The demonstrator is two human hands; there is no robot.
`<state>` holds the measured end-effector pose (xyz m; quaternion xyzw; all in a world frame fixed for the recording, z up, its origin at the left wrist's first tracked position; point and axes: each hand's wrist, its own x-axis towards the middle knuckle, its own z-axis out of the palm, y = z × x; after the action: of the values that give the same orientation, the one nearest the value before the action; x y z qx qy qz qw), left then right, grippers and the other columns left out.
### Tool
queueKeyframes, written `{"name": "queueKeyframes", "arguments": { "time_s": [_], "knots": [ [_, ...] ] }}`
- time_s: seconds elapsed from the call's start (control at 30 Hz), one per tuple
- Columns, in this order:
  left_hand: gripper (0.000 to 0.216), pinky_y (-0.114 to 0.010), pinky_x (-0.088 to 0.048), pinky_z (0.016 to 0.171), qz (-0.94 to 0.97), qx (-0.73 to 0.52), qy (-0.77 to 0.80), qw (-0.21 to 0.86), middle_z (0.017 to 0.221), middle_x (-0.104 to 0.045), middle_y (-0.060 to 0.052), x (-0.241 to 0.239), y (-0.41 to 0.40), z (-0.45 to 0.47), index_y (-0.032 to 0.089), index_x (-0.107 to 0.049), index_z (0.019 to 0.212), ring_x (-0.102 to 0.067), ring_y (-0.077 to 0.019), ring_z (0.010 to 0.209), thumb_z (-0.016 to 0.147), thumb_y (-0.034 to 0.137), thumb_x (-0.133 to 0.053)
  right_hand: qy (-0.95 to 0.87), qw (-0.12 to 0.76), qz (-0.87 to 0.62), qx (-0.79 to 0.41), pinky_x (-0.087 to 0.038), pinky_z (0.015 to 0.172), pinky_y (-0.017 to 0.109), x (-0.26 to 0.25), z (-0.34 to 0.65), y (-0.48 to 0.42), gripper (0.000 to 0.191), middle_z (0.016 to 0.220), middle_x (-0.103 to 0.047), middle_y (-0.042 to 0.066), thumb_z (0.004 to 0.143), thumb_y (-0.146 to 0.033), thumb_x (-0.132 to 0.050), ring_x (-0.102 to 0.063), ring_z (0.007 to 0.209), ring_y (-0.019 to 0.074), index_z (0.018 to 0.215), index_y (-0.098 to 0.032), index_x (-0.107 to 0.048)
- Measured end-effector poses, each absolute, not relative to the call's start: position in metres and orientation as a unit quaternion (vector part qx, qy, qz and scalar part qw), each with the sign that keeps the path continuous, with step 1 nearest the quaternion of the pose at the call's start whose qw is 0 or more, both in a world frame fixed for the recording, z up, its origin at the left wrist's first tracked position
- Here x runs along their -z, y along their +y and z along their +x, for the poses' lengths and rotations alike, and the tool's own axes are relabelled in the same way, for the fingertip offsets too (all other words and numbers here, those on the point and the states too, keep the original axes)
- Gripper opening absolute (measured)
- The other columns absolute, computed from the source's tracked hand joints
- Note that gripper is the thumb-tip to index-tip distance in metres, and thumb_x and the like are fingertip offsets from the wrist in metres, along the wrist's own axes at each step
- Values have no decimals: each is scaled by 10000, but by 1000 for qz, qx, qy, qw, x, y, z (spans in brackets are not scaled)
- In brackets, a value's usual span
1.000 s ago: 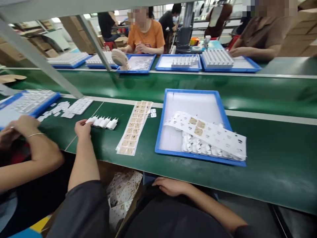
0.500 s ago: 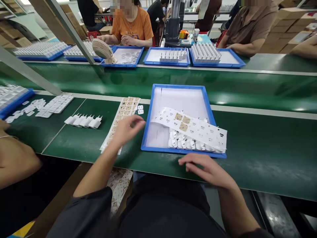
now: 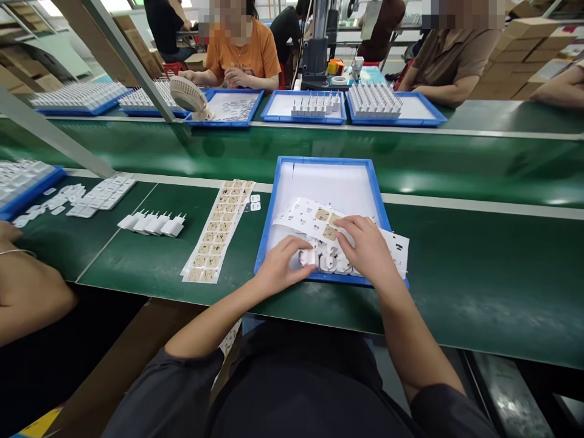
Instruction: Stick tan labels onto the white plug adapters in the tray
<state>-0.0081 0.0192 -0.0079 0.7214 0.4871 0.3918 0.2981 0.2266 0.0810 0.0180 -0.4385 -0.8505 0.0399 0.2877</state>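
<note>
My left hand (image 3: pixel 285 264) curls its thumb and fingers around a white plug charger (image 3: pixel 307 257) at the front of the blue tray (image 3: pixel 264 243). Over the tray's contents my right hand (image 3: pixel 367 249) pinches at the edge of a tan sticker (image 3: pixel 336 218), on a white sticker sheet (image 3: pixel 298 213) lying askew. Only a few tan stickers are left on this sheet, one of them a lower sticker (image 3: pixel 330 233) near my thumb. Several white chargers (image 3: pixel 328 263) stand in the tray, partly covered by the sheet and my right hand.
Left of the tray lies a fuller sticker sheet (image 3: pixel 214 234), with small white plates (image 3: pixel 255 202) beside it. Farther left are a row of chargers (image 3: pixel 152 222) and stacked white covers (image 3: pixel 103 194). A co-worker's arm (image 3: pixel 34 280) rests at the left. Across the green line sit people behind blue trays (image 3: pixel 303 115).
Both hands have moved into the tray area. My left hand came rightward from the fuller sheet and took hold of a charger; my right hand rose from the table edge to the sticker sheet.
</note>
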Motion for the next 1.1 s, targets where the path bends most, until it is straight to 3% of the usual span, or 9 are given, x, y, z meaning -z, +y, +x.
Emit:
{"name": "queueKeyframes", "arguments": {
  "time_s": [0.17,0.27,0.4,0.6,1.1],
  "knots": [
    [346,-293,-547,645,407,-512,480,585,944,-665,-25,-2,28,-18,202,-630,1047,-698,-190,756,706,250,-658,-857,265,-434,-84,-571,941,552,-12,216,95,271,1185,-723,158,991,-224,-596,-664,1074,359,1222,-172,-729],
    [419,-260,-505,540,321,-500,452,666,1007,-677,-25,0,34,-15,182,-645,1035,-629,-111,557,617,187,-667,-858,282,-416,-108,-562,983,539,-9,210,92,287,1240,-719,157,989,-237,-620,-661,1131,353,1254,-171,-709],
    [489,-234,-445,495,344,-486,452,664,1017,-721,-56,0,38,-8,171,-696,1185,-574,-74,486,715,281,-778,-863,292,-396,-112,-546,1011,566,-8,205,88,289,1265,-722,159,992,-223,-613,-654,1171,363,1262,-164,-697],
    [756,-237,-386,516,371,-443,436,690,567,-619,21,-4,48,3,128,-641,1417,-564,-131,491,737,402,-824,-859,318,-384,-118,-550,1036,542,-4,204,90,312,1264,-719,156,1013,-205,-563,-660,1204,336,1309,-189,-661],
    [731,-268,-406,590,395,-455,400,691,540,-634,21,9,54,4,126,-638,1422,-569,-150,497,753,385,-782,-822,366,-421,-114,-570,943,472,-6,198,92,212,1104,-756,116,1028,-223,-555,-697,1062,299,1168,-217,-714]
  ]
}}
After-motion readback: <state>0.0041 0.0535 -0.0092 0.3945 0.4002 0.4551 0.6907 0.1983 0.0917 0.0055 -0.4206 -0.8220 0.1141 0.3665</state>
